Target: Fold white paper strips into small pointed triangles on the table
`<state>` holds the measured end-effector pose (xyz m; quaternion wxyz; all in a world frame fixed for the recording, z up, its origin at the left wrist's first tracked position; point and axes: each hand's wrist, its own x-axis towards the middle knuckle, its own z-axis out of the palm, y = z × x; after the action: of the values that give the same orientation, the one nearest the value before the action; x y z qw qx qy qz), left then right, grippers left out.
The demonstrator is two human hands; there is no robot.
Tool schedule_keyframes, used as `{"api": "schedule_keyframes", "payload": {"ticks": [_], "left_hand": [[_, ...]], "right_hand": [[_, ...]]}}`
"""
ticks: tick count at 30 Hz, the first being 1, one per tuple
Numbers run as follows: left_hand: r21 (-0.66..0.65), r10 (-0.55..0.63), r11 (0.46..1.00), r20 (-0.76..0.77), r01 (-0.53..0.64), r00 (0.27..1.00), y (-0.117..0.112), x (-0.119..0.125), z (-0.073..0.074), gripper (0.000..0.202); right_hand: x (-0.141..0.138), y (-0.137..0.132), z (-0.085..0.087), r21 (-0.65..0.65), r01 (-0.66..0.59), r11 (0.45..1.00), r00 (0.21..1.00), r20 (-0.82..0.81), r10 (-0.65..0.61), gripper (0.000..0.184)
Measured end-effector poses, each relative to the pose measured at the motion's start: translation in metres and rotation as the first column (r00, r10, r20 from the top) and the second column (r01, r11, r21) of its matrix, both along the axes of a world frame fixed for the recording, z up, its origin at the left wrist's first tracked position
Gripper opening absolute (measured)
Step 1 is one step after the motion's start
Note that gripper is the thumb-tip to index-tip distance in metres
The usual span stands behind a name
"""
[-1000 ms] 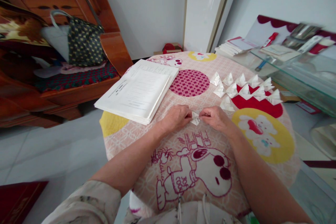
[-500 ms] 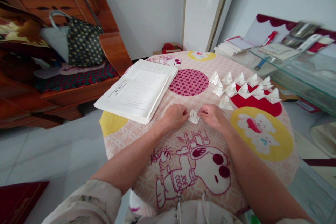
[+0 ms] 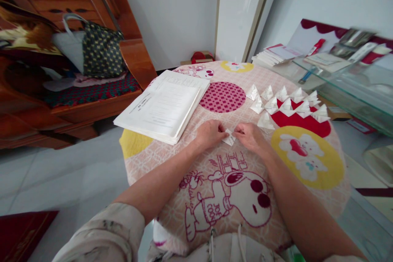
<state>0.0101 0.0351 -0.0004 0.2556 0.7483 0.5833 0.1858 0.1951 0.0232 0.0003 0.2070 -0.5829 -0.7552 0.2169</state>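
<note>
Both my hands rest on a round table under a pink cartoon-print cloth. My left hand and my right hand pinch a small folded white paper piece between their fingertips, flat on the cloth. Just beyond my right hand lie several finished folded paper triangles in two rows. A thick stack of printed white sheets lies to the far left of my left hand.
A wooden bench with a patterned bag stands at the left. A glass-topped table with booklets and a red pen is at the right. Grey tiled floor lies left of the table.
My hands stay pinched on the small paper piece, working it slightly. The camera view shifted a little; nothing else moved.
</note>
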Motion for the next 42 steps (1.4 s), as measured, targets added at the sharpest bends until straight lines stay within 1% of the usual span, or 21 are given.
{"api": "schedule_keyframes", "payload": {"ticks": [3,5,7,9,11,13,14,16,20,22,25,30,37,42], "left_hand": [[-0.012,0.015,1.0,0.112,-0.013,0.994,0.0,-0.001,-0.001,0.013],[-0.071,0.02,0.997,0.249,-0.003,0.968,0.001,-0.003,-0.003,0.014],[-0.186,0.035,0.981,0.427,0.05,0.903,0.003,-0.006,-0.005,0.016],[-0.268,0.068,0.957,0.586,0.113,0.807,0.005,-0.008,-0.006,0.017],[-0.273,0.086,0.95,0.69,0.149,0.718,0.007,-0.01,-0.006,0.016],[-0.239,0.077,0.958,0.747,0.158,0.66,0.008,-0.012,-0.005,0.016],[-0.219,0.066,0.963,0.762,0.159,0.645,0.008,-0.012,-0.004,0.017],[-0.176,0.036,0.972,0.765,0.154,0.643,0.007,-0.012,-0.003,0.019],[-0.08,-0.024,0.99,0.705,0.112,0.709,0.003,-0.012,0.001,0.02],[-0.027,-0.045,0.996,0.672,0.086,0.739,0.0,-0.012,0.003,0.02],[0.024,-0.067,0.997,0.652,0.069,0.755,-0.002,-0.012,0.005,0.021],[0.016,-0.083,0.995,0.684,0.099,0.725,-0.001,-0.012,0.004,0.019],[-0.052,-0.087,0.981,0.742,0.187,0.665,0.002,-0.015,0.002,0.018],[-0.072,-0.086,0.974,0.763,0.216,0.64,0.0,-0.015,0.003,0.018]], "right_hand": [[0.005,0.001,0.001,-0.082,-0.033,0.996,0.992,-0.121,0.023,0.019],[0.009,0.002,0.001,-0.178,-0.035,0.983,0.964,-0.264,-0.013,0.017],[0.012,0.003,0.001,-0.247,-0.024,0.969,0.905,-0.417,-0.083,0.02],[0.015,0.004,0.001,-0.259,-0.021,0.966,0.836,-0.535,-0.126,0.027],[0.017,0.004,0.003,-0.244,-0.041,0.969,0.784,-0.609,-0.12,0.034],[0.016,0.002,0.005,-0.237,-0.083,0.968,0.757,-0.646,-0.093,0.039],[0.016,0.002,0.006,-0.236,-0.104,0.966,0.752,-0.654,-0.079,0.038],[0.014,0.001,0.008,-0.229,-0.128,0.965,0.75,-0.658,-0.057,0.033],[0.01,-0.001,0.01,-0.199,-0.089,0.976,0.762,-0.645,-0.062,0.023],[0.009,-0.002,0.011,-0.174,-0.064,0.983,0.773,-0.631,-0.061,0.022],[0.008,-0.003,0.011,-0.132,-0.038,0.991,0.793,-0.607,-0.05,0.024],[0.008,-0.005,0.012,-0.123,-0.024,0.992,0.799,-0.599,-0.055,0.022],[0.005,-0.007,0.013,-0.14,-0.033,0.99,0.766,-0.64,-0.065,0.019],[0.003,-0.008,0.015,-0.147,-0.025,0.989,0.738,-0.67,-0.081,0.018]]}}
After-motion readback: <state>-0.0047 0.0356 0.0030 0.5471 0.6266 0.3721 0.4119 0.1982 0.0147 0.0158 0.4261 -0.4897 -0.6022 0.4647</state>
